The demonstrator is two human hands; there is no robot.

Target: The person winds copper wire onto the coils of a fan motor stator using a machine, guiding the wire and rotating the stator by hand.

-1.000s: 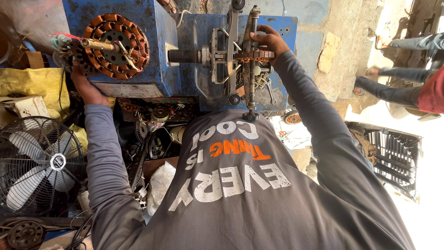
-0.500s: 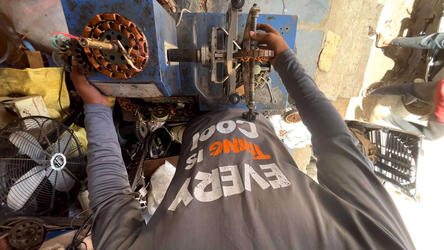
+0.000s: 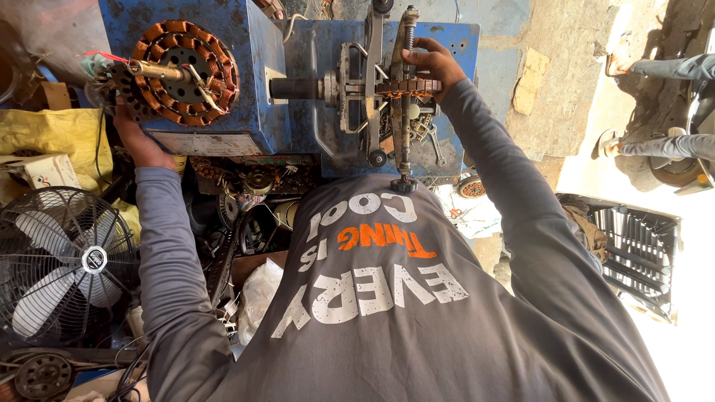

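Place: motor-repair workshop (cluttered, open to the street)
Evidence: blue winding machine (image 3: 298, 82); copper-wound stator (image 3: 182, 71) on its left; table fan (image 3: 63, 260) below

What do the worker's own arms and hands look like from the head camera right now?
Both arms wear long grey sleeves of a grey shirt with white and orange lettering on its front. The sleeves end at the wrists. The left hand and right hand are bare: no gloves, and no watch or rings that I can see.

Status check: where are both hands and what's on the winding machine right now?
Left hand under the copper-wound stator, touching it. Right hand gripping the crank arm of the blue winding machine. Nothing blocking either hand.
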